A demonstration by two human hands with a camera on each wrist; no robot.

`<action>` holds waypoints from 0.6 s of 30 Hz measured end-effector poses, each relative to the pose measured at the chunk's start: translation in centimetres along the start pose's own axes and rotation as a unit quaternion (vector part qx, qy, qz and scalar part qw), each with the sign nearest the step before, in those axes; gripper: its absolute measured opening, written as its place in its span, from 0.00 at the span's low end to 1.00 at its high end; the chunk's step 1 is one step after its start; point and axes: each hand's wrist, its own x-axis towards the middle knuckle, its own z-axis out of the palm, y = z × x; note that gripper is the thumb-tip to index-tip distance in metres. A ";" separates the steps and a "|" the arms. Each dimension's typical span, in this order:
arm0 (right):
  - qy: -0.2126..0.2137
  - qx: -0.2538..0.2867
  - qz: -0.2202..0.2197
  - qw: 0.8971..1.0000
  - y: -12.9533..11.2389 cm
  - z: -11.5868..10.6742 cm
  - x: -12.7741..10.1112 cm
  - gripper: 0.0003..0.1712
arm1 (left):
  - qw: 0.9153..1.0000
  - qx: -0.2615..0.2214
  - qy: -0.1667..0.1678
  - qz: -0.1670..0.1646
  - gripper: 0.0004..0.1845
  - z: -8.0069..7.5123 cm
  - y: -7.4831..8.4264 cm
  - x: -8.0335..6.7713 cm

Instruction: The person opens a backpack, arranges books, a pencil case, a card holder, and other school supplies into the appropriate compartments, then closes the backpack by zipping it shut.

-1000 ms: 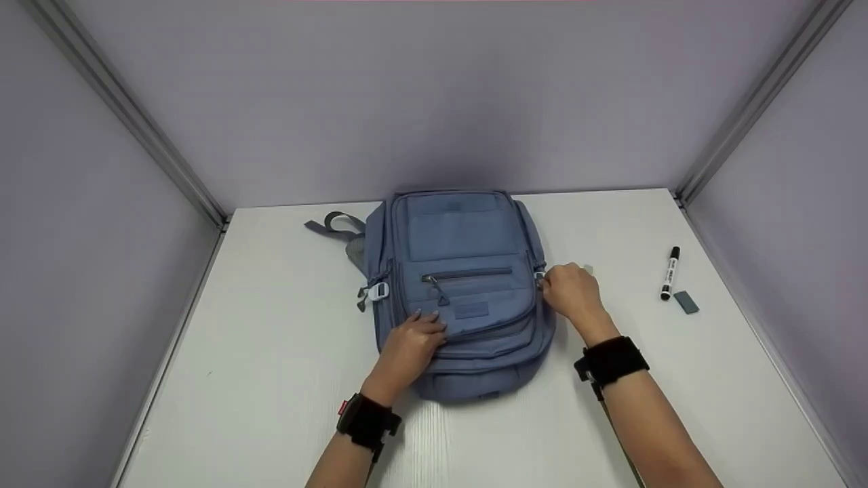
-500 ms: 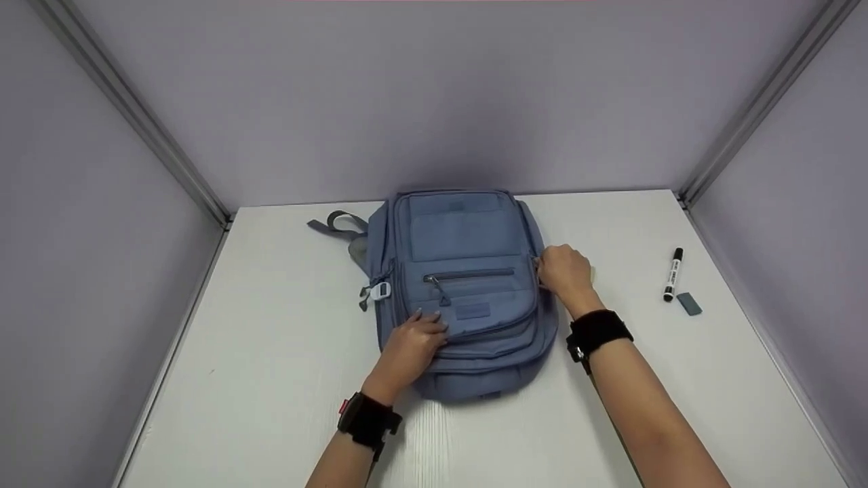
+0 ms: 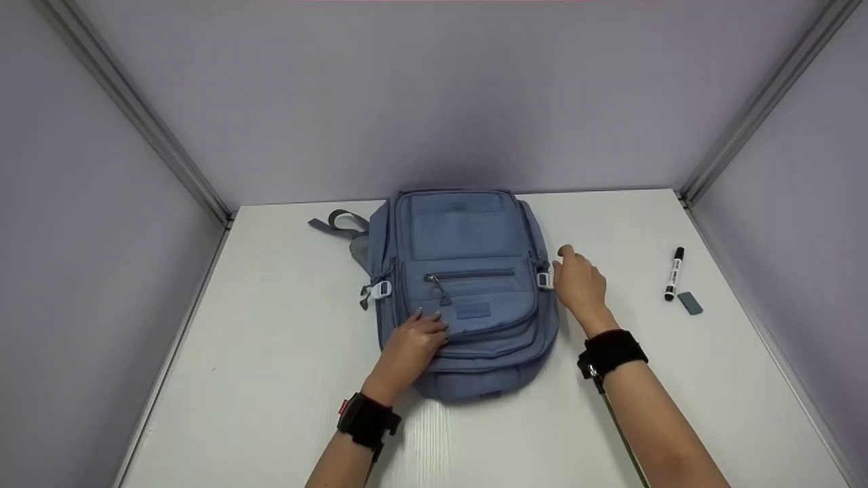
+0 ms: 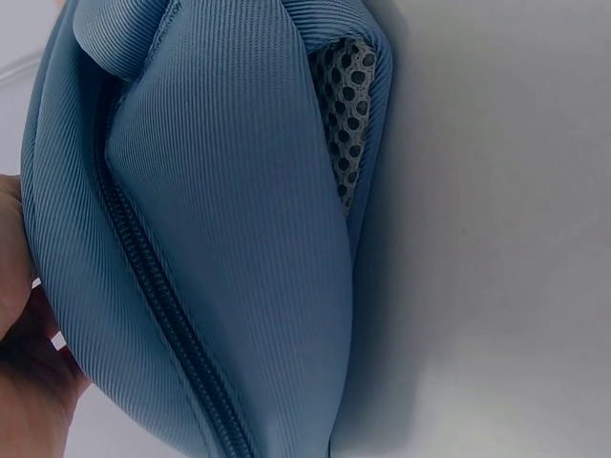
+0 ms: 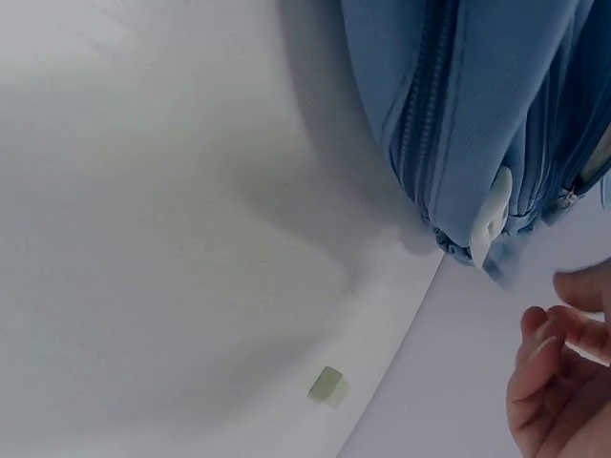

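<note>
A blue backpack (image 3: 464,237) lies front side up on the white table. My left hand (image 3: 409,347) rests on its lower front, fingers laid over the fabric below the front-pocket zipper (image 3: 471,274). In the left wrist view, part of that hand (image 4: 24,343) shows beside the bag's zippered edge. My right hand (image 3: 580,281) is just off the bag's right side, next to a white buckle (image 3: 544,280). In the right wrist view its loosely bent fingers (image 5: 537,372) hold nothing, apart from the buckle (image 5: 491,219).
A black-and-white marker (image 3: 674,274) and a dark grey-green rectangular piece (image 3: 690,303) lie on the right of the table. A small pale green block (image 5: 328,385) shows in the right wrist view. Walls stand behind and at both sides; a strap (image 3: 332,227) trails left.
My right hand worked at the bag's right side, moved up along it, then let go and drew off to the right, uncovering the white buckle. My left hand has stayed in place.
</note>
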 end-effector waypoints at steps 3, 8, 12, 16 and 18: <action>-0.050 0.034 0.001 0.998 -0.2 0.2 -0.9 0.14 | 1.000 0.001 -0.003 -0.005 0.04 0.0 0.1 0.0; -0.123 0.114 0.008 0.986 -0.4 0.6 -2.9 0.17 | 1.000 0.002 -0.017 -0.011 0.06 -0.1 0.4 0.3; -0.130 0.161 0.017 0.978 -1.0 0.8 -4.3 0.19 | 0.999 0.007 -0.029 -0.020 0.07 -0.2 0.6 0.4; -0.125 0.166 0.038 0.978 -2.2 0.8 -5.6 0.18 | 0.999 0.018 -0.023 -0.027 0.05 -0.3 0.7 0.4; -0.113 0.158 0.043 0.980 -2.7 0.8 -6.0 0.18 | 0.999 0.025 -0.016 -0.026 0.04 -0.3 0.7 0.5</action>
